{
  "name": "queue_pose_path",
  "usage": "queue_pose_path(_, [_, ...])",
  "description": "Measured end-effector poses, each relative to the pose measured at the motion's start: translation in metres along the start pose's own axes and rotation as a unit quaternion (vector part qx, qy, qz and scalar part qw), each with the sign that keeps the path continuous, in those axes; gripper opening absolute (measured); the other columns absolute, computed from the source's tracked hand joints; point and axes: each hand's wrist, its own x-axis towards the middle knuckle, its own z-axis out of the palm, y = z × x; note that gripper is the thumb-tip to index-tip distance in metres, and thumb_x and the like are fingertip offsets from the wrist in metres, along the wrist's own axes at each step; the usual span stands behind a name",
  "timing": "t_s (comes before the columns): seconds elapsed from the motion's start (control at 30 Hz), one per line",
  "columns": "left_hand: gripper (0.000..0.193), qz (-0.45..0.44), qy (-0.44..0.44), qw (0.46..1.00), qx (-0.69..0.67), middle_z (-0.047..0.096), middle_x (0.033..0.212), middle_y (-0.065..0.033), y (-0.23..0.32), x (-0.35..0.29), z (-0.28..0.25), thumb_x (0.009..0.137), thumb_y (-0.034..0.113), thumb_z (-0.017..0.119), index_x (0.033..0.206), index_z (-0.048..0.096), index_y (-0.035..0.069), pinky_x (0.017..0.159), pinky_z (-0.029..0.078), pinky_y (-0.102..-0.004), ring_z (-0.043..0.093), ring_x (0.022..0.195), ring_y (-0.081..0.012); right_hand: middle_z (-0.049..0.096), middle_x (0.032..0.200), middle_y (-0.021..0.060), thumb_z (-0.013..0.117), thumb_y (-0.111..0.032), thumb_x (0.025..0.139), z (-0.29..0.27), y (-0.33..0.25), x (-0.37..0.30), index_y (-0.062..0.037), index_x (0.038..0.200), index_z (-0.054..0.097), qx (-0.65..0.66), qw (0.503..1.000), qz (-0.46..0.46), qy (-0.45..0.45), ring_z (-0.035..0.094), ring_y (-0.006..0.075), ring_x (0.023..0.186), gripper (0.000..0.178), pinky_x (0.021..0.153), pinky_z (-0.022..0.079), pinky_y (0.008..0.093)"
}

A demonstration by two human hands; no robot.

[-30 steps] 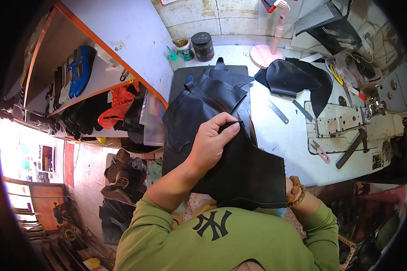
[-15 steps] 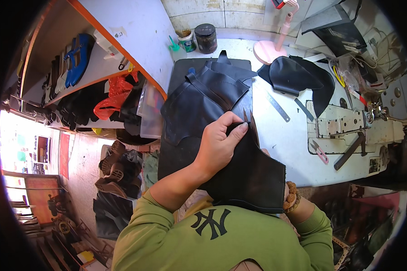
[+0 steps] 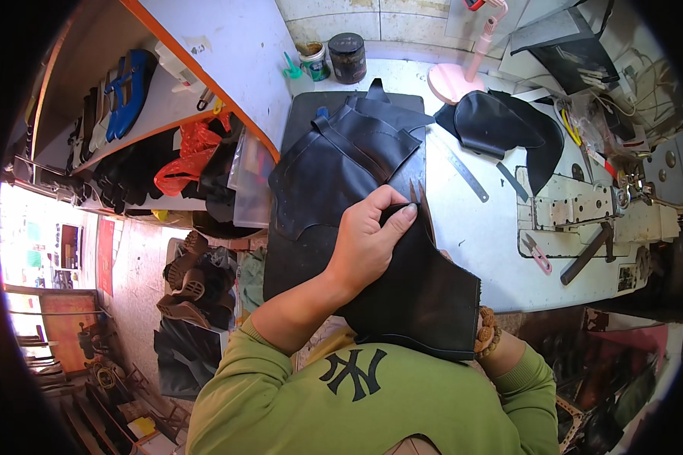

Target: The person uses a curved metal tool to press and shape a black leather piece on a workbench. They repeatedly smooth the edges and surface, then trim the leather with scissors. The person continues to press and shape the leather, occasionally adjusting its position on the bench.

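Note:
My left hand [image 3: 372, 235] pinches the upper edge of a black leather piece [image 3: 425, 296] between thumb and fingers. The piece hangs down in front of my body. Right beside the thumb, the narrow blades of scissors [image 3: 420, 196] stick up along the leather's edge, slightly apart. Their handles are out of sight behind the leather. My right hand [image 3: 480, 322], with a beaded bracelet at the wrist, reaches behind the piece on the scissors' side; its fingers are hidden. Beyond my left hand, a stitched black leather upper [image 3: 338, 163] lies on a dark mat [image 3: 300, 265].
On the white table to the right lie a steel ruler [image 3: 467, 176], pink-handled snips [image 3: 537, 254], a hammer [image 3: 588, 254] and more black leather [image 3: 501, 125]. A pink lamp stand [image 3: 455, 82] and two jars stand at the back. An orange-edged shelf [image 3: 197, 68] flanks the left.
The view has shifted very slightly. The scissor blades stand a little higher and more apart beside my left thumb; my left hand keeps its pinch on the leather.

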Motion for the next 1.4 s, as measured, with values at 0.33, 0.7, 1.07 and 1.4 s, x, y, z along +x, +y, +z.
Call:
queue_pose_path(0.33, [0.013,-0.003,0.007,1.0,-0.003,0.056,0.076,0.0021,0.001,0.0,0.0,0.095,0.011,0.062,0.091,0.058,-0.002,0.069,0.041,-0.0218,0.046,0.075,-0.0045,0.062,0.097,0.0049,0.076,-0.011,0.079,-0.002,-0.023,0.001,0.0,0.117,0.049,0.042,0.998,-0.036,-0.028,0.06,0.011,0.089,0.048,0.076,0.051,0.0265])
queue_pose_path(0.7, [0.013,0.018,0.009,0.997,0.072,0.057,0.076,0.0016,0.011,0.009,-0.024,0.093,0.011,0.064,0.091,0.059,-0.001,0.069,0.042,-0.0222,0.047,0.075,-0.0048,0.054,0.089,-0.001,0.057,-0.045,0.094,-0.028,-0.054,0.0,-0.0003,0.134,0.044,0.209,0.978,0.008,0.023,0.052,0.005,0.076,0.061,0.07,0.042,0.0197])
queue_pose_path(1.07, [0.009,-0.022,-0.034,0.997,-0.063,0.055,0.082,0.0054,0.016,0.005,-0.017,0.095,0.008,0.062,0.089,0.061,0.001,0.07,0.039,-0.0174,0.047,0.077,-0.0018,0.067,0.104,0.0101,0.043,-0.053,0.099,-0.028,-0.047,0.002,0.0062,0.131,0.043,0.364,0.924,0.115,0.026,0.065,0.0149,0.093,0.067,0.085,0.051,0.0275])
queue_pose_path(1.4, [0.017,0.041,-0.016,0.995,0.091,0.061,0.085,0.0015,0.012,0.018,-0.019,0.09,0.011,0.069,0.102,0.063,-0.001,0.076,0.044,-0.0209,0.053,0.082,-0.0056,0.053,0.121,0.0079,0.068,-0.008,0.076,-0.032,-0.068,0.004,-0.0004,0.125,0.051,0.039,0.999,0.011,0.021,0.044,0.0161,0.117,0.052,0.105,0.03,0.0305])
